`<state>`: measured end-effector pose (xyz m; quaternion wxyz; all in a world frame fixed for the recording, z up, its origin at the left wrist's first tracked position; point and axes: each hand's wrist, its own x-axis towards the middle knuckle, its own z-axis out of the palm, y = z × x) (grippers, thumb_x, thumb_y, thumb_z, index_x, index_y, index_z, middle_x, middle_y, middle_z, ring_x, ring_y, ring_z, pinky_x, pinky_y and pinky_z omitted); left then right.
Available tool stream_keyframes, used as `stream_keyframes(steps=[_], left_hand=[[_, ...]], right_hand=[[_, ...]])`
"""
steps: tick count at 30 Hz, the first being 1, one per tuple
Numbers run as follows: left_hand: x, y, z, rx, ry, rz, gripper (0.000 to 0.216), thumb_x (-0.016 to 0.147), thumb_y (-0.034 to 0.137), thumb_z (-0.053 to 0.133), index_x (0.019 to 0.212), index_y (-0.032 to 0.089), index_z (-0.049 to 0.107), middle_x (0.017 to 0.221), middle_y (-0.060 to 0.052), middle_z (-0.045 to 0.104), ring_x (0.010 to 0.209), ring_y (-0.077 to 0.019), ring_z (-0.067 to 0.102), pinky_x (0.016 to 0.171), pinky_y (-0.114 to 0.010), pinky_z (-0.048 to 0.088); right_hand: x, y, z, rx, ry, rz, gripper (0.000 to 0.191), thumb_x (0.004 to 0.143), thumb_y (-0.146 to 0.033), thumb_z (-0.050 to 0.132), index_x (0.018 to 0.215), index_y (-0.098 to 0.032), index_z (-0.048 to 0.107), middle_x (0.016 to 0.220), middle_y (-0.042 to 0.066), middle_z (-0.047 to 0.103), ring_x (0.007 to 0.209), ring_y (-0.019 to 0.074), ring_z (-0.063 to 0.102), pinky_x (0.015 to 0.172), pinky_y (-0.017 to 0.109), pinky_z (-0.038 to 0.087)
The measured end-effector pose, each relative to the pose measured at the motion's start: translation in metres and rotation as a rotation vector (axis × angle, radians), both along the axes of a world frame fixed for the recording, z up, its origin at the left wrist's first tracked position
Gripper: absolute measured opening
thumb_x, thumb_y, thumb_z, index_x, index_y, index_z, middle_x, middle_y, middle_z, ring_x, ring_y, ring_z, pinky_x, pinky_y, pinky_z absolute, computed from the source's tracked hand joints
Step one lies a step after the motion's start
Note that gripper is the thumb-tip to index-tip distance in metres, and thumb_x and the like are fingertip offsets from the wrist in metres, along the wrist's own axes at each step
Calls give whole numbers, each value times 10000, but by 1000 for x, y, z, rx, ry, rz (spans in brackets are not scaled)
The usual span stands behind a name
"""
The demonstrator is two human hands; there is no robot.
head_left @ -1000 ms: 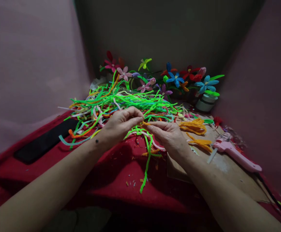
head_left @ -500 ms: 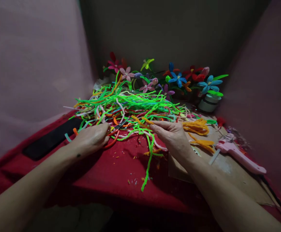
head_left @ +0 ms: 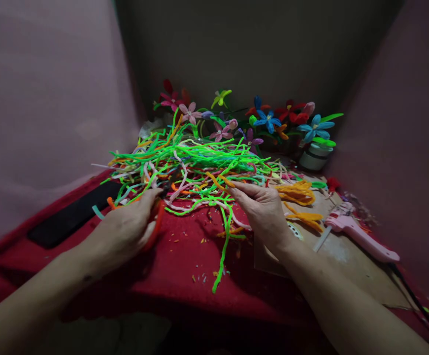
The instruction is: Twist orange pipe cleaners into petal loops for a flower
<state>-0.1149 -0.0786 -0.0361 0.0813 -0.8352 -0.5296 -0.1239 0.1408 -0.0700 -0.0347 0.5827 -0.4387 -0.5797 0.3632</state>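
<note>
My left hand (head_left: pixel 135 219) is closed around a pair of scissors with red handles (head_left: pixel 157 224); the dark blades point up and away, blurred against the pile. Between the thumb and fingers of my right hand (head_left: pixel 260 204) is an orange pipe cleaner (head_left: pixel 217 181), its fuzzy ends sticking out to the left. Just beyond both hands spreads a tangled heap of pipe cleaners (head_left: pixel 207 155), mostly bright green with pink, red and orange ones. One green strand (head_left: pixel 219 271) hangs toward the front of the red cloth.
Right of my right hand, bundled orange pipe cleaners (head_left: pixel 297 193) and a pink glue gun (head_left: pixel 364 236) lie on cardboard (head_left: pixel 365 281). A long black object (head_left: pixel 70 214) rests at left. Pipe cleaner flowers (head_left: pixel 268 121) and a pale jar (head_left: pixel 314 157) stand behind. Scraps dot the red cloth (head_left: pixel 177 281).
My left hand has drawn back toward the left and turned, swinging the scissors' blades upward, away from the orange pipe cleaner. My right hand keeps its pinch nearly in place.
</note>
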Motion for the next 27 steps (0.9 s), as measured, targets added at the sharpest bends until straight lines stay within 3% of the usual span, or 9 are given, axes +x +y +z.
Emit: stream_keyframes(steps=[4, 9, 18, 27], left_hand=[[25, -13, -1, 122, 160, -137, 518, 835, 132, 357, 1347, 77, 294, 1094, -185, 615, 929, -259, 629, 729, -335, 504], [48, -18, 4, 170, 228, -174, 453, 849, 77, 295, 1287, -1, 379, 1080, -223, 622, 983, -280, 611, 748, -356, 514], [51, -16, 4, 140, 193, -160, 478, 825, 48, 280, 1286, 33, 407, 1012, -223, 641, 884, -292, 628, 670, -387, 518], [54, -19, 8, 109, 253, -156, 483, 817, 22, 276, 1266, 32, 454, 1093, -222, 631, 884, -270, 654, 584, -322, 525]], right_hand=[[-1, -3, 3, -7, 2, 0, 192, 747, -265, 631, 905, -220, 731, 849, 20, 736, 787, 170, 656, 733, 321, 518], [-2, -5, 5, 3, -11, -8, 183, 739, -251, 635, 890, -225, 735, 859, 13, 737, 803, 182, 664, 750, 326, 519], [-2, -4, 4, 29, -7, 13, 170, 736, -241, 636, 871, -247, 740, 847, 2, 737, 803, 182, 665, 749, 322, 520], [-1, -2, 1, 26, 6, 31, 178, 733, -245, 640, 882, -248, 738, 853, 1, 736, 810, 179, 663, 759, 321, 522]])
